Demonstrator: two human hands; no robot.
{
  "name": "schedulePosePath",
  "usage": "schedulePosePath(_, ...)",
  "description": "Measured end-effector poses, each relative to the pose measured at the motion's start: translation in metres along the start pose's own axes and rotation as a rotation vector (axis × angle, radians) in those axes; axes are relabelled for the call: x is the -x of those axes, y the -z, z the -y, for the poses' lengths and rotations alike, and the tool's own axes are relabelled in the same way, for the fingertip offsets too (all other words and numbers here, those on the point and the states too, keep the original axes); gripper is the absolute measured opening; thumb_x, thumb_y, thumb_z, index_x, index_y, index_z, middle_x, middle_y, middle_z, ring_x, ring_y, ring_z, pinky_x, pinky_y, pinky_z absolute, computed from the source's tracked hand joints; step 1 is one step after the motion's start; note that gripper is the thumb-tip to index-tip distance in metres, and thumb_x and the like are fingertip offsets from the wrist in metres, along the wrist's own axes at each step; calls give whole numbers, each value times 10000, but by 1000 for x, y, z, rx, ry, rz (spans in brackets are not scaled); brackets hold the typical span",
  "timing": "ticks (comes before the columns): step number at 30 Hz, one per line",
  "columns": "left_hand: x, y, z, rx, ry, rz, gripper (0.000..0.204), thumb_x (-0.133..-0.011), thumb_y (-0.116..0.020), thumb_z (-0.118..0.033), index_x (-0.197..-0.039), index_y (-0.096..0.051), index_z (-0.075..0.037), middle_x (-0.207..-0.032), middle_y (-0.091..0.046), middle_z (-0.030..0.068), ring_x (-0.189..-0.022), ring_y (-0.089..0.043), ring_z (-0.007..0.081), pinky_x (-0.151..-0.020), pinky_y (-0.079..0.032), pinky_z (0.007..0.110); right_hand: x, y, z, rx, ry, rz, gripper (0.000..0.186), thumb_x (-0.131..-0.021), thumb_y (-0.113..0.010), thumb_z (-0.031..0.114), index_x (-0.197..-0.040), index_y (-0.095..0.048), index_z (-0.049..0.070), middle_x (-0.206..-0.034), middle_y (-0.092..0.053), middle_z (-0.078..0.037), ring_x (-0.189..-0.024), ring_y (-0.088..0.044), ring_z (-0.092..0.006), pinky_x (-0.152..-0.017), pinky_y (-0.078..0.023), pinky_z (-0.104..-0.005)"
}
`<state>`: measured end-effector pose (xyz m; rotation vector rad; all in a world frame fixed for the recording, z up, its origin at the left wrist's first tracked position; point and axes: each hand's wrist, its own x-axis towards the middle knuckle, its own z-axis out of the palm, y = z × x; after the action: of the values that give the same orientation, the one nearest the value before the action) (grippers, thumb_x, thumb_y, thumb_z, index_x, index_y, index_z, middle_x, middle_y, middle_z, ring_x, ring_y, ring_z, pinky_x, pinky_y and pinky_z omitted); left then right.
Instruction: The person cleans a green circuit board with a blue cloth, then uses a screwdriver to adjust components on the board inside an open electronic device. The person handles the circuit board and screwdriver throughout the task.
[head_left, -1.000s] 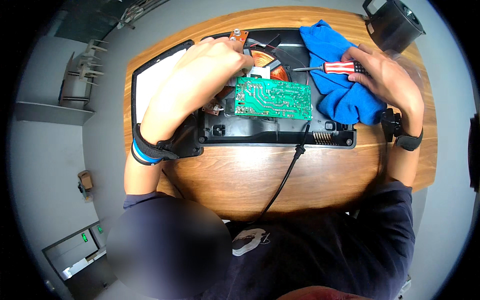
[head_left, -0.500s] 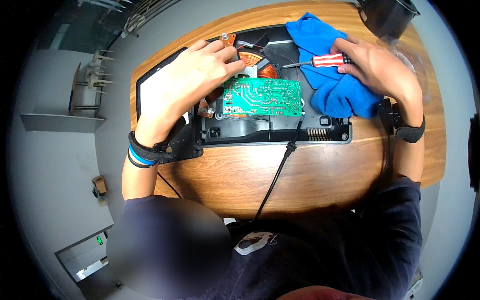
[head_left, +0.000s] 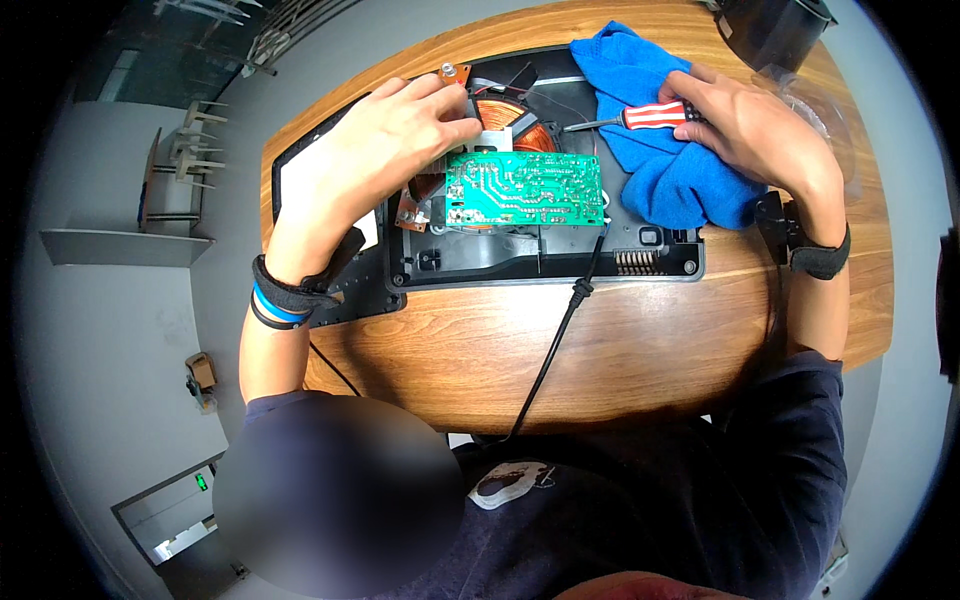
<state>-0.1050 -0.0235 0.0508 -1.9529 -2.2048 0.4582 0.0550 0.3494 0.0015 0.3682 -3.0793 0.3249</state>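
My right hand (head_left: pixel 745 125) grips a screwdriver (head_left: pixel 655 115) by the end of its red, white and dark handle, over a crumpled blue cloth (head_left: pixel 690 190). The metal shaft points left. My left hand (head_left: pixel 395 145) is bent over the left side of a copper coil (head_left: pixel 525 138), its fingers curled and close together. Their tips are hidden, so what they hold cannot be made out. A green circuit board (head_left: pixel 525 190) lies solder side up over the near part of the coil, inside an opened black housing (head_left: pixel 480 268).
A black cord (head_left: pixel 548 365) runs from the housing over the wooden table (head_left: pixel 450 350) toward me. Under my left arm lies a flat black panel (head_left: pixel 355 305). At the far right stand a black container (head_left: pixel 775 30) and clear plastic wrapping (head_left: pixel 810 110).
My left hand has drawn back slightly to the left along the coil. My right hand still holds the screwdriver in nearly the same place over the cloth.
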Motion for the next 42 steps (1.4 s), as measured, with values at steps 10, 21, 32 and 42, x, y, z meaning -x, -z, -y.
schedulePosePath(10,-1,6,6,192,-44,-14,288,-933,-711,-69,-1213,-759,-22,-1189,-761,130,-1211,-716,340,-1072,-580,447,0,1,1,3,-8,5,335,-1103,-723,250,-1396,-659,100,-1336,-734,-166,-1192,-748,-437,-1000,-586,-555)
schedulePosePath(21,0,-2,-5,57,-1,-73,320,-952,-696,-70,-1270,-722,-82,-1285,-713,91,-1294,-670,301,-1110,-559,430,0,0,-1,2,2,3,330,-1105,-721,252,-1396,-661,107,-1336,-735,-165,-1182,-751,-439,-998,-592,-544)
schedulePosePath(32,-1,7,0,133,-79,-58,244,-902,-726,-73,-1121,-808,-4,-1159,-796,126,-1153,-754,336,-1057,-590,432,1,1,0,9,26,-7,329,-1112,-715,255,-1397,-658,101,-1329,-733,-179,-1181,-748,-443,-989,-589,-540)
schedulePosePath(42,-4,9,-3,65,-59,-37,275,-901,-731,-66,-1161,-806,-17,-1163,-768,105,-1189,-724,303,-1051,-595,419,0,1,0,11,19,3,335,-1115,-712,254,-1403,-654,93,-1325,-728,-174,-1175,-748,-442,-990,-589,-543)
